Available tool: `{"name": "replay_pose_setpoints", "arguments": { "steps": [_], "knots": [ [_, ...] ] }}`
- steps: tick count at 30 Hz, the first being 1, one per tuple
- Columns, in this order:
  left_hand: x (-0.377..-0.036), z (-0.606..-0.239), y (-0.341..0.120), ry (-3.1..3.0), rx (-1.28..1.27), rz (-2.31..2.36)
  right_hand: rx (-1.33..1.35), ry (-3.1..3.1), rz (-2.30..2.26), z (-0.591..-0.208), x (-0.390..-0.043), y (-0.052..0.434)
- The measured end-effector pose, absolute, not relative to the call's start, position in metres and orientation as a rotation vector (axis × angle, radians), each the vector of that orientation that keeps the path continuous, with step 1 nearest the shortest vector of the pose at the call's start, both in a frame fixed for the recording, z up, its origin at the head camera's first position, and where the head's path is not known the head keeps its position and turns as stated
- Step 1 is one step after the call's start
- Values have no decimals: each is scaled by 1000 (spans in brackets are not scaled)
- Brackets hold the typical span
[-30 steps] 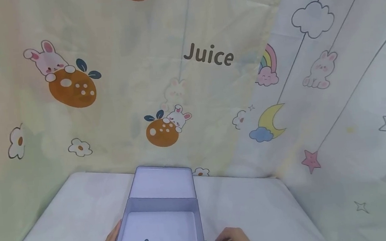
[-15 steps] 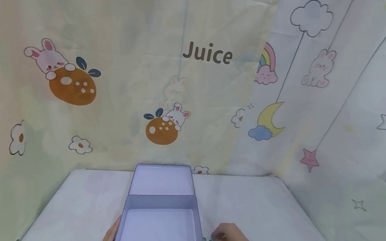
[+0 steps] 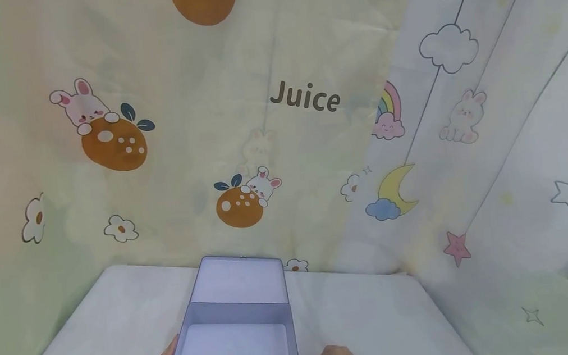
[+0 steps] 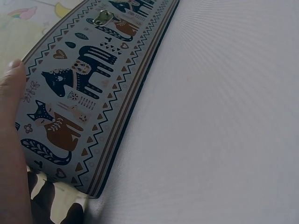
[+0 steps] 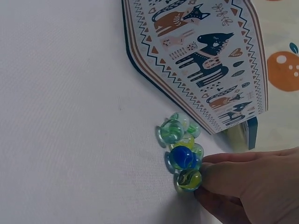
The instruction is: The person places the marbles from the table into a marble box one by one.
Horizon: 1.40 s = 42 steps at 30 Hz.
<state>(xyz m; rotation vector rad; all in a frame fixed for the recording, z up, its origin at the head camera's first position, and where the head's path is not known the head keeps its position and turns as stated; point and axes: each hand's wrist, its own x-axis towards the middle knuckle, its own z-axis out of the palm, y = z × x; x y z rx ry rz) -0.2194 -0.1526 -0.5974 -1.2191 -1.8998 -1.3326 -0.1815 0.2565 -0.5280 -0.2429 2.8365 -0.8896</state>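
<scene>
A hinged tin box [image 3: 230, 348], pale lilac inside and printed with horses and foxes outside, stands with its lid tipped back. My left hand [image 4: 14, 135] grips its left side, the thumb flat on the printed wall and the other fingers curled round its near corner. Beside the right wall lies a tight cluster of glass marbles, among them a blue marble [image 5: 181, 157] and a clear green marble [image 5: 171, 131]. My right hand [image 5: 254, 184] has its bent fingertips pinching at a yellow-green marble [image 5: 189, 179] at the cluster's near end. The box's near wall is out of the head view.
Under the box is a white-covered table [image 3: 377, 310]. The raised lid [image 3: 239, 280] leans back towards a printed curtain [image 3: 165, 210] behind the table. A metal clasp [image 4: 103, 18] sticks out from the box's front wall.
The head view has tilted up, so the box and hands sit lower in it. The single marble inside the box rolled nearer the front and is now out of view. My right hand stays at the marbles.
</scene>
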Motion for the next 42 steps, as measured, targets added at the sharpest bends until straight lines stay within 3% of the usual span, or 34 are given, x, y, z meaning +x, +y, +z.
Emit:
{"name": "replay_pose_setpoints", "arguments": {
  "steps": [20,42],
  "knots": [
    [-218,-605,-153,-1873,-1167,-1223,-103,2730,-1034,-545,-181,260],
    [-213,-595,-152,-1935,-1184,-1369,-55,2696,-961,-521,-190,255]
  ]
}}
